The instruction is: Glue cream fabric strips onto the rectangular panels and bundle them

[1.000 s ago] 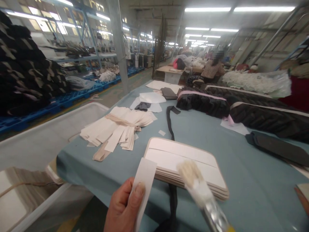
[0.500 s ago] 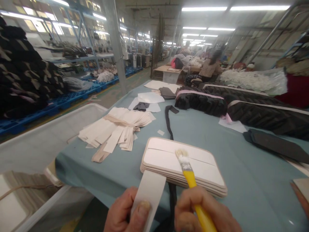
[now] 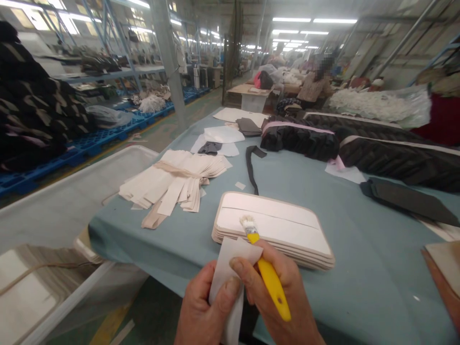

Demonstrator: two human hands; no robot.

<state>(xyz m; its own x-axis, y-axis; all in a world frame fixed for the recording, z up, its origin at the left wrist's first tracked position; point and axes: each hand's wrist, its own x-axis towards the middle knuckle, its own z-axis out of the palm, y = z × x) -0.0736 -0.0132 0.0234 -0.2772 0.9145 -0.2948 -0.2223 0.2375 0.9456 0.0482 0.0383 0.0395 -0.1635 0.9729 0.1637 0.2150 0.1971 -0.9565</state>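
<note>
Between its thumb and fingers, my left hand point(image 3: 212, 302) grips a pale strip point(image 3: 226, 273) near the front edge of the table. My right hand point(image 3: 280, 292) holds a yellow-handled paintbrush point(image 3: 271, 282), and its thumb and fingers also pinch an upper corner of the strip, where a layer lifts away. The brush's white bristles point(image 3: 247, 221) hang over a stack of rounded rectangular boards point(image 3: 280, 218); I cannot tell whether they touch it. The top board is white with a beige rim and a long line across it. A dark strap point(image 3: 251, 172) lies behind the stack.
A tied bundle of cream strips point(image 3: 176, 179) lies to the left on the green-covered table point(image 3: 366, 249). Black fabric bundles point(image 3: 298, 139) and dark flat pieces point(image 3: 409, 196) are at the right. A white bin point(image 3: 136, 155) stands left of the table. A person point(image 3: 316, 86) is farther back.
My right hand has moved left to the strip and now pinches its corner, the brush still in hand. The brush tip has shifted left over the stack. The view has tilted down slightly.
</note>
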